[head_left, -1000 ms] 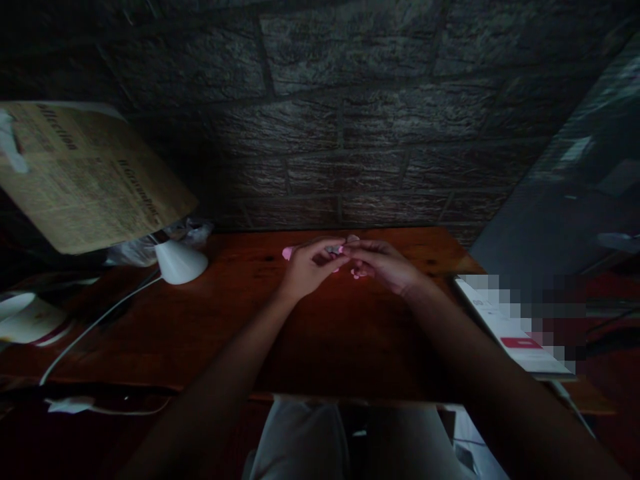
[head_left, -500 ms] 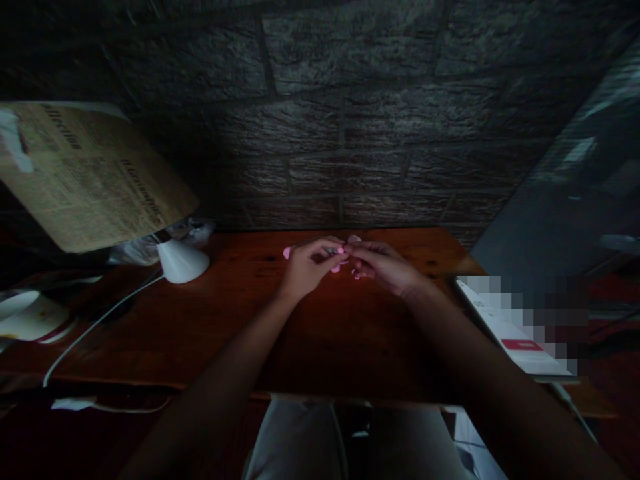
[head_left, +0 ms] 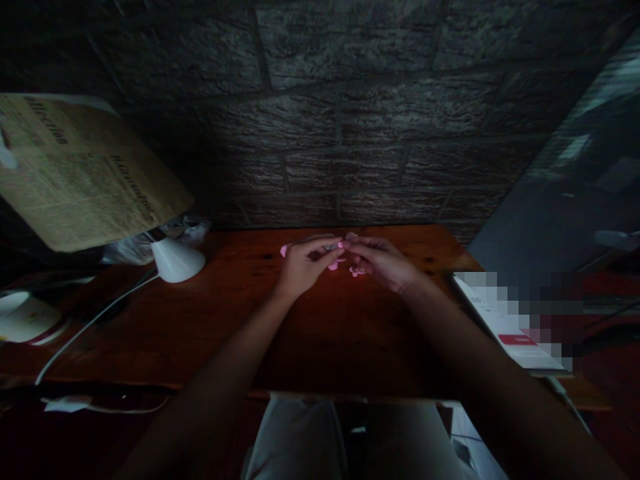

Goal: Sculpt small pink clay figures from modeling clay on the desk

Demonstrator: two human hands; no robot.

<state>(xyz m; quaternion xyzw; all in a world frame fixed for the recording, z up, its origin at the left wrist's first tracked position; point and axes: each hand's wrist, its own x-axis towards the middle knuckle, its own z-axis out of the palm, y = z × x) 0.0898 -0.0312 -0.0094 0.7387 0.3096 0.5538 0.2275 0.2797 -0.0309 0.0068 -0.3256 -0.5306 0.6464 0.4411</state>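
Note:
My left hand (head_left: 306, 263) and my right hand (head_left: 377, 260) meet fingertip to fingertip over the far part of the wooden table. Both are closed in a pinch on a small pink piece (head_left: 341, 245) between them. Its kind is too small and dim to tell. Other pink pieces lie around the hands: one (head_left: 283, 251) beyond my left knuckles, another (head_left: 333, 265) under the fingertips, and a small one (head_left: 356, 271) below my right fingers. A pale piece (head_left: 351, 236) shows behind the right fingers, partly hidden.
A lamp with a newspaper-print shade (head_left: 95, 173) and white base (head_left: 179, 260) stands left, its cord crossing the wooden table (head_left: 330, 333). Near the left edge lies a white cup (head_left: 30, 319). A white box or booklet (head_left: 520, 340) is at right. The brick wall (head_left: 300, 120) rises behind.
The whole view has shifted slightly. Both hands keep their pinch at the same place, with the pink piece between them showing a little more.

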